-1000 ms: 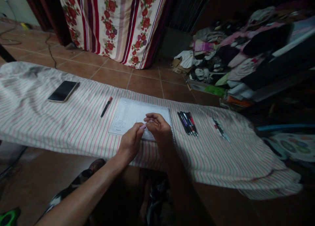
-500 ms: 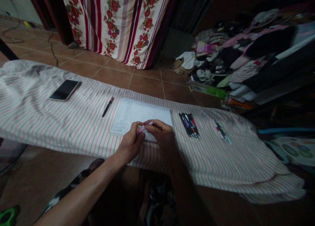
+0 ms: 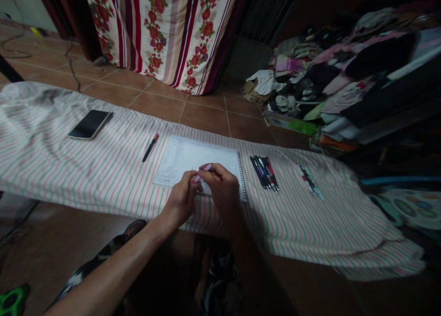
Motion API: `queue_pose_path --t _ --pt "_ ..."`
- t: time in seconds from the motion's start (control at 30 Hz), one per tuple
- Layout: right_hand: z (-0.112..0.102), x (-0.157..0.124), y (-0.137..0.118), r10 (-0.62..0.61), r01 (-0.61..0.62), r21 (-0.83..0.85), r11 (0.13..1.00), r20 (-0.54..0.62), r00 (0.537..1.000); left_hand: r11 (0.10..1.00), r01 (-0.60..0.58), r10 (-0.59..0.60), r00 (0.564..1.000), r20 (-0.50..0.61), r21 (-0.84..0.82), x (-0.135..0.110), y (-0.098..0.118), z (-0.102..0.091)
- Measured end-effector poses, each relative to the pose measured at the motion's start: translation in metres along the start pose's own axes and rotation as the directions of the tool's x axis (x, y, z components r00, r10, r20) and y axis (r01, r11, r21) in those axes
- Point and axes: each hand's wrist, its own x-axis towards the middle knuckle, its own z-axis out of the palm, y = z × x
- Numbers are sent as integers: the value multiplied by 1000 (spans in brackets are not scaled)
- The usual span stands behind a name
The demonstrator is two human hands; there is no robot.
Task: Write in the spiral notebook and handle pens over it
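Note:
Both my hands meet over the near edge of a spiral notebook [image 3: 186,157] that lies open on a striped cloth [image 3: 86,169]. A small pink pen [image 3: 202,172] is pinched between them. My left hand [image 3: 181,199] grips its lower end with closed fingers. My right hand [image 3: 223,189] curls round its upper end, the pink tip poking out above the fingers.
A black pen with a red end [image 3: 150,147] lies left of the notebook, a phone [image 3: 90,124] further left. A bunch of pens [image 3: 264,172] and a few more pens [image 3: 310,182] lie to the right. Heaped clothes [image 3: 330,72] fill the right; a floral curtain [image 3: 165,31] hangs behind.
More of the pink pen now shows between my hands. The hands have stayed over the notebook's near edge, shifting only slightly.

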Motion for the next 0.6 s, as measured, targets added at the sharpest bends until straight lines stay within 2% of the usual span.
queue_pose_path --t 0.2,0.37,0.47,0.6 --pt "4 -3 0 -6 0 -88 996 -67 998 999 45 -44 998 -34 12 1 -3 1" --pt "8 -4 5 13 -35 -160 987 -135 991 993 49 -45 998 -43 110 1 -3 0" --pt "9 -3 5 20 -45 -160 986 -151 988 987 13 -7 999 -38 158 0 -5 1" --pt "10 -2 4 46 -60 -105 993 -131 990 991 4 4 998 -61 132 0 -8 1"
